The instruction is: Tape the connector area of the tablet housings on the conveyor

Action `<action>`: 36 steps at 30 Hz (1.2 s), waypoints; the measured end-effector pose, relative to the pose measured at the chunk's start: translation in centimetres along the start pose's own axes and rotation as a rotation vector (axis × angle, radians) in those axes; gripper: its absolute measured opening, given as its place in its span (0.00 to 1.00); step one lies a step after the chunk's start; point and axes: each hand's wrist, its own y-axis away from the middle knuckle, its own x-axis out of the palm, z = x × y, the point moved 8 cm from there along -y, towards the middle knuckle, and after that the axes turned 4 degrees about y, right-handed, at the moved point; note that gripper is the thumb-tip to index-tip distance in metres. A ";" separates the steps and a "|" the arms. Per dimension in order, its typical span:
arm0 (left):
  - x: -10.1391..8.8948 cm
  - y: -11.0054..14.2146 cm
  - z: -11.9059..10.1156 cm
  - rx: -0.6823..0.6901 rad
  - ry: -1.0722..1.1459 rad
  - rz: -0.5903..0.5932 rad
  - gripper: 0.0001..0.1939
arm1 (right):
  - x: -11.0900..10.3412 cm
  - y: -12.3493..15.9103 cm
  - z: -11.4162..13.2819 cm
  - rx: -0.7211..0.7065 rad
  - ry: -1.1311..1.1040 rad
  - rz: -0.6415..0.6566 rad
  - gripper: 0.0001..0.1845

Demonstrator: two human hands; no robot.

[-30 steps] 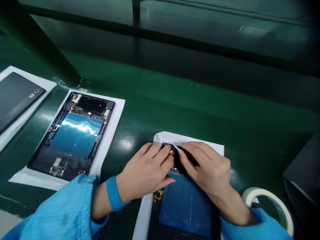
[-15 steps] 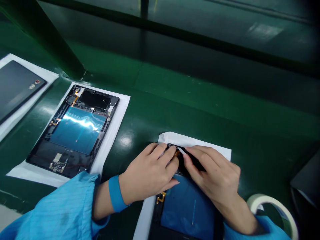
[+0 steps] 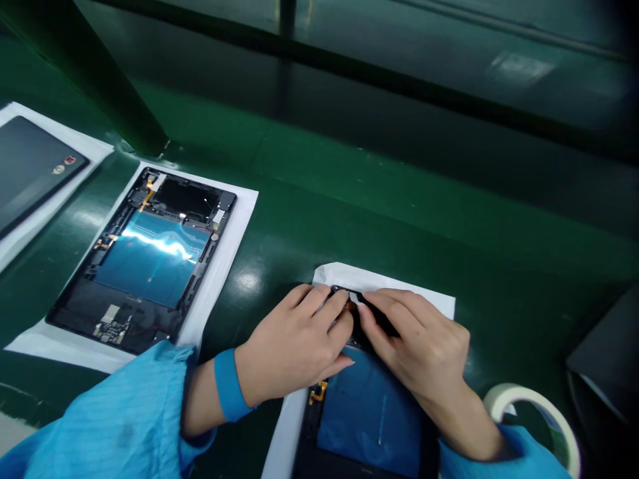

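Note:
An opened tablet (image 3: 369, 412) with a blue film over its middle lies on white paper in front of me. My left hand (image 3: 302, 339), with a blue band at the wrist, rests on its upper left corner. The left fingers are curled over the frame edge; their tips are partly hidden. My right hand (image 3: 419, 339) pinches a small white strip (image 3: 355, 298) between thumb and forefinger at the tablet's upper end, close to the left fingertips. An orange flex cable (image 3: 317, 392) shows at the tablet's left side.
To the left lies another opened tablet (image 3: 150, 266) on a white sheet (image 3: 227, 246). Farther left is a dark tablet cover (image 3: 34, 166). A roll of tape (image 3: 536, 399) sits by my right forearm. A green post (image 3: 100, 86) rises at the back left.
The camera view has shifted slightly. The right fingers have moved a little nearer the left fingertips, and the white strip sits lower against the tablet's upper end.

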 end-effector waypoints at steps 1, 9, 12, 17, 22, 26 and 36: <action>0.0 0.0 0.0 0.000 0.001 0.001 0.25 | 0.0 0.0 0.1 -0.008 0.002 0.002 0.08; 0.0 0.0 0.0 -0.002 -0.009 -0.004 0.25 | 0.3 -0.1 0.4 -0.047 0.007 0.025 0.08; -0.1 0.1 0.0 -0.003 -0.010 -0.006 0.26 | 0.2 -0.2 0.5 -0.048 0.013 0.026 0.07; 0.0 0.1 0.0 -0.002 -0.011 -0.006 0.26 | 0.5 -0.1 0.5 -0.060 0.016 0.042 0.07; 0.0 0.1 0.0 -0.003 -0.003 -0.002 0.26 | 1.0 -0.1 0.5 -0.067 0.030 0.108 0.07; -0.1 0.0 0.2 -0.020 0.031 -0.013 0.27 | 1.1 -0.1 1.1 -0.098 0.084 0.187 0.09; -0.2 -0.1 0.5 -0.010 0.001 -0.021 0.29 | 0.9 0.3 2.7 -0.120 0.139 0.378 0.14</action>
